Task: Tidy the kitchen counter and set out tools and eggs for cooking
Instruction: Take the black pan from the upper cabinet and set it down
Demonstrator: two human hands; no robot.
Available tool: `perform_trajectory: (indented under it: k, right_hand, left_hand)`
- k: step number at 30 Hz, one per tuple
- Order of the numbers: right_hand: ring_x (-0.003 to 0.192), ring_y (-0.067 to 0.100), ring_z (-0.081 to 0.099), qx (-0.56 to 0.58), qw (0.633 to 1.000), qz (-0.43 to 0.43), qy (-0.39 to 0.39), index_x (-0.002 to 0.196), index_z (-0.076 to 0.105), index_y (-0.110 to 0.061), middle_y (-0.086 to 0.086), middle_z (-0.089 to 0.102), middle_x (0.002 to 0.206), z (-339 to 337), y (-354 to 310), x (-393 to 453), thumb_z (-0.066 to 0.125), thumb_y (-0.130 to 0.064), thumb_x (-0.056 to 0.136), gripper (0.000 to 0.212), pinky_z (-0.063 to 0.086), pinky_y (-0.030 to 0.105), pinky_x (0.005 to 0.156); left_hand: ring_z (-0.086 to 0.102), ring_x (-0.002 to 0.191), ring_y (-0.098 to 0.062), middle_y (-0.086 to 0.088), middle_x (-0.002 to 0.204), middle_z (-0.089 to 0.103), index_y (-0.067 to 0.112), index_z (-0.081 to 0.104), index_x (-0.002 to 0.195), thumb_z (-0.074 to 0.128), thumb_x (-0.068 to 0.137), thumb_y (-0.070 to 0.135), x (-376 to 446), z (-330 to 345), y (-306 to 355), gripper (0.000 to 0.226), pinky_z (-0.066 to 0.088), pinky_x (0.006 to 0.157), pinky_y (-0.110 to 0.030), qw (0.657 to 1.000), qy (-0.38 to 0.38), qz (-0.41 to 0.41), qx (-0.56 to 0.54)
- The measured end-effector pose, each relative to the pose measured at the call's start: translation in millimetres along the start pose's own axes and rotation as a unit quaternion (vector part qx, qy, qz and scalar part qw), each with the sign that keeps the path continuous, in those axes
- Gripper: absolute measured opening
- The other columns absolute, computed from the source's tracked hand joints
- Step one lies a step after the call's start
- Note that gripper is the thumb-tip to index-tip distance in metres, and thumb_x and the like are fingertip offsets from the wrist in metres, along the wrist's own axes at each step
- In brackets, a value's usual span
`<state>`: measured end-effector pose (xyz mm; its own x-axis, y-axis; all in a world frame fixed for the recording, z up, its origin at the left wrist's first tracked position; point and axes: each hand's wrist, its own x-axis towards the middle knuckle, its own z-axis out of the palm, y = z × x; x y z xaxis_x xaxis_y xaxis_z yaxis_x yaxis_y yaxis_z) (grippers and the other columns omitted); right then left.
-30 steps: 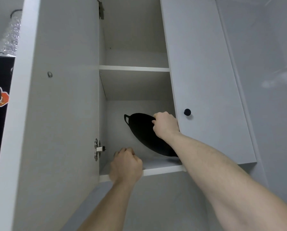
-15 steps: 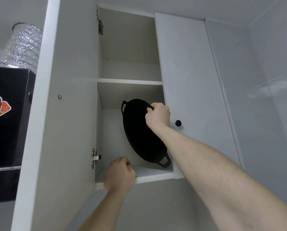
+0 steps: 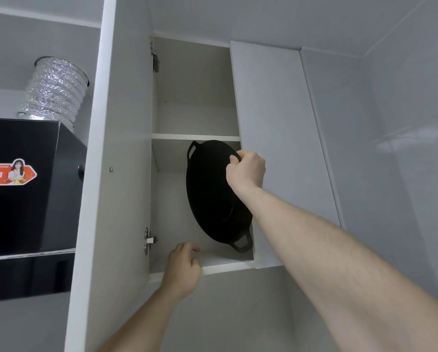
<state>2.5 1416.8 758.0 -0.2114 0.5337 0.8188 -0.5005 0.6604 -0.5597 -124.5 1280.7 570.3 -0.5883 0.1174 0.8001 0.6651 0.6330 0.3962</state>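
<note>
Below the right hand (image 3: 247, 171), clenched round its rim, the pan (image 3: 213, 194) looks heavy and stiff; the left hand (image 3: 183, 270) rests loosely curled, holding nothing.

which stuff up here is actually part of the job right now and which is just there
In the job:
black pan, standing on edge on the lower shelf
right hand, gripping the pan's rim
left hand, fingers loosely curled at the shelf's front edge
open cabinet door

Just there:
black range hood with its sticker
silver duct
closed cabinet door
</note>
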Motion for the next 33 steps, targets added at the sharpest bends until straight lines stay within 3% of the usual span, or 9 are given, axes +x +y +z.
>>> perform_trajectory:
  k: [4,7,10,17,20,24,29,33]
  right_hand:
    - [0.085,0.025,0.065,0.001,1.000,-0.001,0.003,0.092,0.073,-0.007,0.008,0.069,0.090,-16,-9,-6,0.058,-0.017,0.101,0.019,0.045,0.026,0.072]
    - [0.083,0.022,0.060,-0.003,1.000,-0.005,0.009,0.097,0.073,-0.009,0.008,0.069,0.094,-31,-16,-11,0.059,-0.017,0.101,0.017,0.045,0.025,0.075]
    - [0.078,0.026,0.057,-0.023,1.000,-0.005,0.013,0.083,0.066,-0.010,0.008,0.064,0.085,-46,-22,-13,0.058,-0.017,0.100,0.020,0.041,0.027,0.069]
    - [0.079,0.026,0.064,-0.062,0.997,-0.026,0.036,0.087,0.070,-0.006,0.008,0.066,0.083,-72,-38,-25,0.059,-0.018,0.100,0.020,0.052,0.032,0.069]
    - [0.078,0.025,0.063,-0.072,0.996,-0.035,0.047,0.086,0.069,-0.008,0.007,0.065,0.082,-82,-45,-33,0.060,-0.018,0.100,0.020,0.054,0.033,0.070]
    - [0.073,0.022,0.062,-0.067,0.995,-0.024,0.063,0.079,0.065,-0.010,0.005,0.064,0.077,-98,-62,-45,0.060,-0.019,0.100,0.024,0.045,0.025,0.065]
    - [0.057,0.013,0.046,-0.090,0.993,-0.023,0.068,0.070,0.054,-0.010,0.000,0.050,0.065,-120,-87,-64,0.059,-0.017,0.100,0.032,0.032,0.020,0.053]
    - [0.052,0.013,0.034,-0.137,0.989,-0.029,0.049,0.058,0.037,-0.018,-0.003,0.036,0.057,-144,-111,-87,0.057,-0.013,0.100,0.047,0.025,0.021,0.047]
  left_hand:
    - [0.055,0.116,-0.020,0.001,0.121,0.060,0.016,0.062,0.116,0.053,0.086,0.003,-29,-16,23,0.033,0.043,0.097,-0.028,0.998,-0.006,0.055,0.014]
    - [0.049,0.123,-0.012,0.007,0.132,0.052,0.020,0.058,0.121,0.055,0.089,0.006,-57,-41,51,0.035,0.035,0.102,-0.018,0.995,-0.003,0.102,0.020]
    - [0.040,0.129,-0.009,0.011,0.141,0.042,0.022,0.054,0.120,0.054,0.089,0.008,-86,-70,81,0.034,0.030,0.100,-0.014,0.981,0.012,0.187,0.042]
    - [0.042,0.134,-0.019,0.002,0.143,0.047,0.019,0.057,0.114,0.054,0.078,0.004,-119,-167,138,0.039,0.039,0.102,-0.023,0.939,0.074,0.324,0.087]
    - [0.044,0.131,-0.024,-0.002,0.142,0.049,0.016,0.059,0.113,0.057,0.075,-0.001,-116,-211,146,0.042,0.032,0.106,-0.021,0.933,0.116,0.326,0.098]
    - [0.029,0.144,-0.029,-0.006,0.156,0.034,0.014,0.053,0.131,0.061,0.080,0.005,-107,-262,130,0.053,0.025,0.120,-0.035,0.945,0.137,0.270,0.127]
    - [-0.005,0.155,-0.025,-0.001,0.168,-0.010,0.022,0.007,0.160,0.067,0.082,0.023,-113,-284,90,0.098,0.012,0.126,-0.041,0.972,0.051,0.185,0.136]
    - [-0.008,0.155,-0.006,0.007,0.170,-0.009,0.020,-0.007,0.162,0.070,0.090,0.035,-128,-284,70,0.106,0.004,0.124,-0.025,0.983,0.022,0.174,0.057]
